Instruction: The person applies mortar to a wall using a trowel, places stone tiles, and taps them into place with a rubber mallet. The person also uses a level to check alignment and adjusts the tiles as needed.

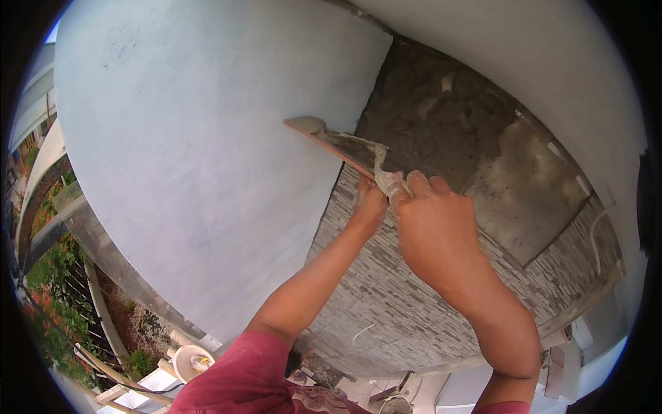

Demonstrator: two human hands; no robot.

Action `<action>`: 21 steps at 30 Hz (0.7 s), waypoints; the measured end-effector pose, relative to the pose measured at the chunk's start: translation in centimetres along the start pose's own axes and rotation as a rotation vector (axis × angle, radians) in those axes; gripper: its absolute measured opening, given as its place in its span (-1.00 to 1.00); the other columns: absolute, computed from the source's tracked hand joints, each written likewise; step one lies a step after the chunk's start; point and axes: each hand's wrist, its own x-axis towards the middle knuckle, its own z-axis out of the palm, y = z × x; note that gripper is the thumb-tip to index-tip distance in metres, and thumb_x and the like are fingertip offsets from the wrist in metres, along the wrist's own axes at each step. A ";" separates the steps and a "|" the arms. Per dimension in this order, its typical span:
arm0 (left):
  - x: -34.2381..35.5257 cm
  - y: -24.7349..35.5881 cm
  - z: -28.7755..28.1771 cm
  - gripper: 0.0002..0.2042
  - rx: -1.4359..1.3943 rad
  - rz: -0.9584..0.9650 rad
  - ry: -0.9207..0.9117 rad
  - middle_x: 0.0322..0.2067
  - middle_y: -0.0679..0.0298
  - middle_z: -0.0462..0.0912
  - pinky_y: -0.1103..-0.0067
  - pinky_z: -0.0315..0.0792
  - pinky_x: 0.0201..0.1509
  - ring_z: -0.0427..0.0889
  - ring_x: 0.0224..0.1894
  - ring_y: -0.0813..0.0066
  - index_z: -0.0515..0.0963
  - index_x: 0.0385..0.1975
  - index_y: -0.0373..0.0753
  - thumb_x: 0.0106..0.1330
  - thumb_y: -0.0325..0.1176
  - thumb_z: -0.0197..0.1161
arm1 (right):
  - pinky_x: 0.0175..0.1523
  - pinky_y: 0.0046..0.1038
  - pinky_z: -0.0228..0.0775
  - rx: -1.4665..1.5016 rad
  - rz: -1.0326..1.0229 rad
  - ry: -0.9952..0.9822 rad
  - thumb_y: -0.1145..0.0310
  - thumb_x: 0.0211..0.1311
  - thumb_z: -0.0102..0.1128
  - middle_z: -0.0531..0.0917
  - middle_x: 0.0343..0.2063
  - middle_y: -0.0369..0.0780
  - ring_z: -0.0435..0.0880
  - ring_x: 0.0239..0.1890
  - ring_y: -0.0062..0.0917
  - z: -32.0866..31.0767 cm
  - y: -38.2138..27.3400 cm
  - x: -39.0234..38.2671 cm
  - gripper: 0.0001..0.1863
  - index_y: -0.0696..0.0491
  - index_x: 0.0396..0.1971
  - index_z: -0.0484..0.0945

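Note:
My right hand point(434, 228) is closed round the handle of a trowel point(380, 160) smeared with wet mortar. The trowel lies along a tile point(331, 148) with a reddish edge, held tilted, with a lump of mortar point(310, 124) at its upper left end. My left hand point(369, 203) grips the tile from below, partly hidden behind my right hand. Behind them, the wall has a dark rough mortar patch point(483, 90), bordered below by grey-brown strip-patterned tiles point(538, 283) and at the left by a smooth white surface point(200, 103).
A pale overhanging surface point(552, 48) curves along the upper right. Far below are a white bucket point(186, 362) beside poles point(117, 372), another bucket point(394, 403) at the bottom centre, and plants point(52, 290) at the left. A pale cable point(596, 234) hangs at the right.

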 end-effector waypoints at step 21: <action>0.0 2.4 -0.2 -0.78 -0.187 0.111 -0.160 -0.13 -0.16 0.43 -0.15 0.35 0.30 0.48 0.06 -0.21 0.29 -0.23 -0.46 0.30 -0.44 0.10 | -0.56 -0.68 0.29 1.402 1.599 0.686 0.29 0.27 0.32 0.68 -0.32 -0.17 0.52 -0.57 -0.69 11.5 -5.9 -45.2 -0.50 0.22 0.12 0.46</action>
